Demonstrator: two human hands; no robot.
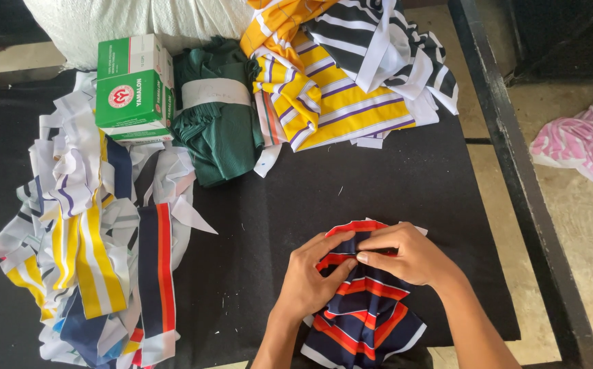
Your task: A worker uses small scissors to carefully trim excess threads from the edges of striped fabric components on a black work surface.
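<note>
A navy, red and white striped cloth (361,318) lies bunched at the near edge of a black table (392,184), with a pale concrete floor (570,205) to the right. Its long axis runs from the person toward the table's middle. The left hand (312,279) and right hand (406,256) pinch its far end, fingers closed on the folds, the rest trailing beneath the wrists.

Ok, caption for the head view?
Both hands, left hand and right hand, press a navy-and-red striped fabric piece on a black table.

Garment workshop: cut striped fabric heaps (91,253), banded green bundle (218,130), black worktable (255,239).
</note>
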